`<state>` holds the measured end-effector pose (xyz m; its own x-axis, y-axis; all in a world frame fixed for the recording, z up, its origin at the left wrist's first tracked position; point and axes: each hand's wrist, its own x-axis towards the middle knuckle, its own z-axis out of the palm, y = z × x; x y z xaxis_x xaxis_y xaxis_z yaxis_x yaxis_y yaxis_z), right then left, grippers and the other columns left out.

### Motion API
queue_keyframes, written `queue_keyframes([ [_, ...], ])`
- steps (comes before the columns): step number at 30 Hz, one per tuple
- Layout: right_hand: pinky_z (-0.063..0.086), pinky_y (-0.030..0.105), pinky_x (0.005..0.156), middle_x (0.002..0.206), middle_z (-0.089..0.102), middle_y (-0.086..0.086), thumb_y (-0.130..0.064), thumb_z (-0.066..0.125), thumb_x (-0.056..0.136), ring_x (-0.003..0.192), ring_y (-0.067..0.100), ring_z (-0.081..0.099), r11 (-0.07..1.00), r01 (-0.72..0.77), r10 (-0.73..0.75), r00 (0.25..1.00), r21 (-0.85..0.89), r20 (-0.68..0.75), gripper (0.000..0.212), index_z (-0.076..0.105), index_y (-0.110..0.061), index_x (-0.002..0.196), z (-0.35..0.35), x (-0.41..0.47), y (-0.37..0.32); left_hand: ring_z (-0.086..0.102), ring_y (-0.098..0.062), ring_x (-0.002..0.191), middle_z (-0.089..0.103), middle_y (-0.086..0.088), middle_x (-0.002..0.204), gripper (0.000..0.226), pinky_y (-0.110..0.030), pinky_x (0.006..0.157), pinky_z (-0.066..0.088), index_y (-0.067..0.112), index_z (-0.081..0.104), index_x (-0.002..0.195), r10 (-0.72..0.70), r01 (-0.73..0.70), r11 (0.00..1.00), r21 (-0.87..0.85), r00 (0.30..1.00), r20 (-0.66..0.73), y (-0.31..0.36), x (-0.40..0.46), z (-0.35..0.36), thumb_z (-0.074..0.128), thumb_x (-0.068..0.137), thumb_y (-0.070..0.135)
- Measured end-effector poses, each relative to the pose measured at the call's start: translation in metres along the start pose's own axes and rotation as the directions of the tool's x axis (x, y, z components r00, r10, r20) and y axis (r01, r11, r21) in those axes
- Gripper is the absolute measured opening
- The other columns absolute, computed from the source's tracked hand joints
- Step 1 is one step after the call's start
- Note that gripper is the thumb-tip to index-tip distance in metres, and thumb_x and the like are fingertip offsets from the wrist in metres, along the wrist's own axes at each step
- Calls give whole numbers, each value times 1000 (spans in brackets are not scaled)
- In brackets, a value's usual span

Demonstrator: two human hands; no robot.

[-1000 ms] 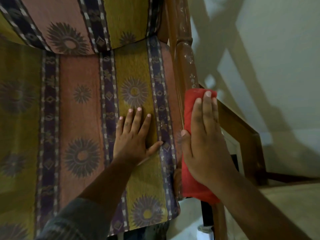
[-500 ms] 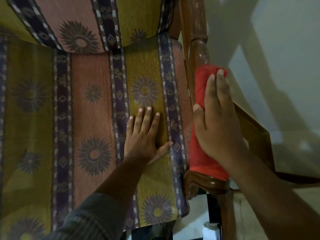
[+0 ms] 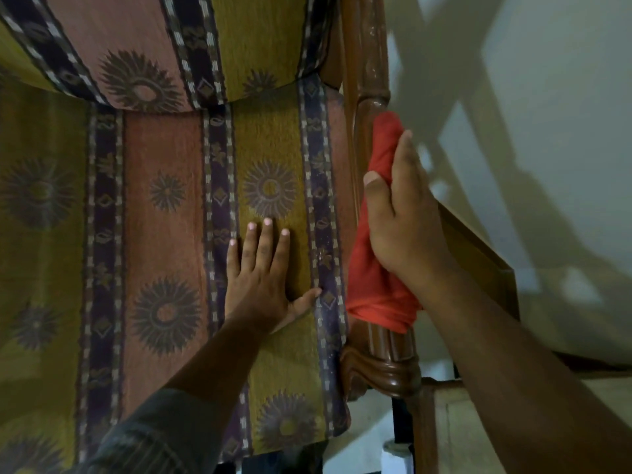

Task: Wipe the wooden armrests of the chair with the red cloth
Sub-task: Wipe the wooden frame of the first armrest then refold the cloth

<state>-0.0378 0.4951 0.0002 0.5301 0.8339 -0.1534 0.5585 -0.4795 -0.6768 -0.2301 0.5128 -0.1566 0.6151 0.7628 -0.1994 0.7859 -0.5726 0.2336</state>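
Note:
The chair's right wooden armrest (image 3: 367,56) runs from the backrest down to a carved, rounded front end (image 3: 386,367). A red cloth (image 3: 371,268) is wrapped over its middle stretch. My right hand (image 3: 403,213) grips the cloth around the armrest, thumb on the inner side, fingers over the outer side. My left hand (image 3: 265,278) lies flat with fingers spread on the patterned seat cushion (image 3: 164,206), just left of the armrest and apart from the cloth. The left armrest is out of view.
The striped backrest cushion (image 3: 164,46) overhangs the seat at the top. A pale wall (image 3: 533,114) stands close on the right, with a wooden frame piece (image 3: 478,248) beyond the armrest. Light floor (image 3: 478,422) shows at the lower right.
My right hand has slid the red cloth along the armrest toward the backrest, uncovering the carved front end. The fingers now curl around the outer side. My left hand stays flat on the seat.

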Motion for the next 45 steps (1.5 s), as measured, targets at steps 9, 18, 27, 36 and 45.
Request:
queue_keyframes([
  [9,17,54,123,167,2,18,-33,25,100,154,34,-3,771,260,-225,965,-581,134,66,2,-7,156,5,-2,-13,11,-35,153,10,-15,165,106,-50,121,6,12,16,157,197,-198,980,25,980,35,-22,44,-27,23,82,86],
  [18,-6,4,103,169,-3,5,-44,26,101,154,16,1,968,23,-34,999,-251,-39,69,-3,-19,158,5,48,-14,-3,-28,154,1,-8,168,112,-50,125,4,18,3,159,338,-337,918,211,940,31,-88,154,-57,11,76,94],
  [27,8,40,123,166,4,20,-28,28,103,154,34,2,840,223,-243,970,-494,25,61,11,-2,156,6,62,-25,0,-29,155,7,-8,168,110,-52,124,2,22,11,158,267,-262,954,145,963,-16,-88,152,-56,21,76,94],
  [36,10,46,124,166,9,20,-30,30,98,154,34,7,767,291,-337,941,-571,27,66,12,-3,156,5,164,-46,4,-33,154,11,-12,167,106,-55,123,8,15,14,158,246,-241,956,167,969,-10,-84,150,-53,22,81,89],
  [45,10,29,119,167,9,14,-33,30,105,154,26,9,945,93,-145,978,-313,-147,61,9,-7,157,3,165,-45,10,-33,152,15,-12,165,106,-51,121,9,16,19,157,486,-488,856,169,872,57,-86,151,-50,28,81,89],
])
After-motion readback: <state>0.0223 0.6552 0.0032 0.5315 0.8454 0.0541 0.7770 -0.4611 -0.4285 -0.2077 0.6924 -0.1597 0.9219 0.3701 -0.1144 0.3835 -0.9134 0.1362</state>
